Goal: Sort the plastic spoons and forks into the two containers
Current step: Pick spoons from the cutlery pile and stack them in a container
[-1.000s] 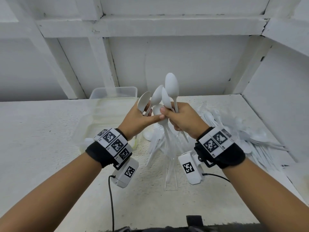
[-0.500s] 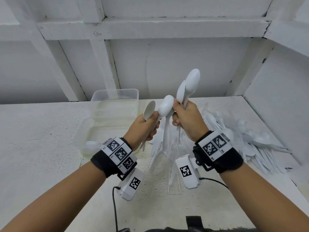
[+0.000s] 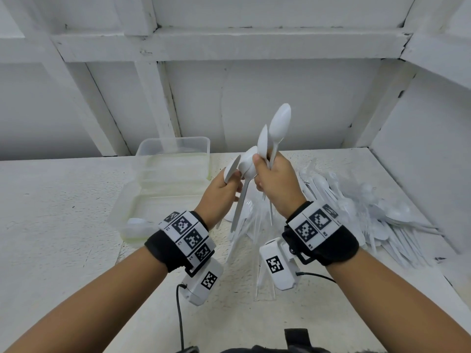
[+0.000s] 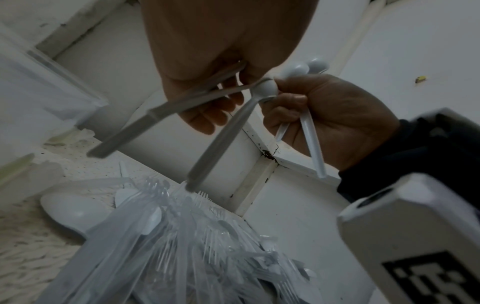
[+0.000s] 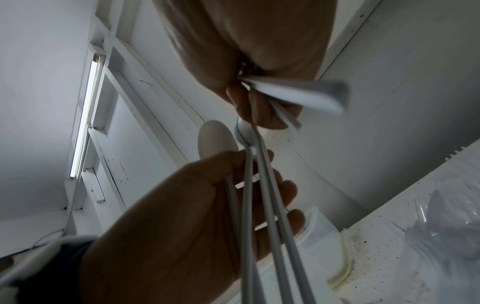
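Both hands are being held up close together above the white table (image 3: 76, 200). The right hand (image 3: 276, 179) is gripping two white spoons (image 3: 276, 128) by their handles, bowls pointing upward. The left hand (image 3: 220, 192) is grasping further spoons (image 3: 242, 169), handles hanging downward. Two clear containers (image 3: 175, 159) are standing just left of the hands. A pile of plastic cutlery (image 3: 382, 220) is lying on the table at right.

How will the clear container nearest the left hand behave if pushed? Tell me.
The near clear container looks thin-walled and holds little but one spoon, so it is probably light and slides easily. Its low, wide shape makes tipping unlikely. The walls may flex under the fingers.
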The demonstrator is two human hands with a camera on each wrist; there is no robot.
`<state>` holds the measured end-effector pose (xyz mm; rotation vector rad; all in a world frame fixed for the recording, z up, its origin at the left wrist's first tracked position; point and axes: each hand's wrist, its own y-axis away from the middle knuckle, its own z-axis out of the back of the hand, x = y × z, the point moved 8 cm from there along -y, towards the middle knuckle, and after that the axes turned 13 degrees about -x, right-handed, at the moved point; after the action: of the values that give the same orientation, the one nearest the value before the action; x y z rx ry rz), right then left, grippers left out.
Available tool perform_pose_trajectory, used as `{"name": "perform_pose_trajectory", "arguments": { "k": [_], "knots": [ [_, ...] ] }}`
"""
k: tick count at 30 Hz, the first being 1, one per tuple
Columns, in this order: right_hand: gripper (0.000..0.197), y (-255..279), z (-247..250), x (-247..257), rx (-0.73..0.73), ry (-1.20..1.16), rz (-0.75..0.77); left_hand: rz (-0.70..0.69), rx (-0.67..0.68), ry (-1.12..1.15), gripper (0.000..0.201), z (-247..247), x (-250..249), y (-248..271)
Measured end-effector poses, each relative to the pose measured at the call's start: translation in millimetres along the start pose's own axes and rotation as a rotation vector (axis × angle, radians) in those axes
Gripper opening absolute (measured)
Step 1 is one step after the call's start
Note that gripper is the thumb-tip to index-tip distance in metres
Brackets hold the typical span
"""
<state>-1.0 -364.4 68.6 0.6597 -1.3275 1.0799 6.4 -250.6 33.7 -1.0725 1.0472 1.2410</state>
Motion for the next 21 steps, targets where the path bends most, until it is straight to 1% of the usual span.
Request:
{"name": "perform_pose_trajectory", "arguments": {
  "k": [3,5,7,10,12,14,15,18,21],
  "knots": [
    [0.027,1,-1,1,-0.004,0.073,0.035,0.086,0.036,0.125,0.024,-4,0,1],
    [0.027,1,-1,1,-0.012,0.09,0.037,0.119,0.045,0.148,0.03,-5,2,2],
    [0.027,2,-4,1,-0.004,0.072,0.017,0.095,0.051,0.122,0.04,-6,4,2],
    [0.015,4,-11,1,0.045,0.071,0.003,0.048,0.111,0.121,0.049,-14,2,5],
    [0.017,5,-13,1,0.059,0.06,-0.005,0.084,0.145,0.124,0.053,-17,3,4],
    [0.027,3,-11,1,0.07,0.045,-0.018,0.136,0.216,0.123,0.051,-19,8,5],
    [0.028,2,-10,1,0.082,0.046,-0.024,0.154,0.26,0.122,0.049,-20,9,6],
    [0.023,2,-7,4,0.13,0.065,-0.038,0.223,0.351,0.156,0.042,-21,13,9],
    [0.021,3,-5,7,0.173,0.09,-0.02,0.276,0.401,0.159,0.048,-20,15,9]
  ]
}}
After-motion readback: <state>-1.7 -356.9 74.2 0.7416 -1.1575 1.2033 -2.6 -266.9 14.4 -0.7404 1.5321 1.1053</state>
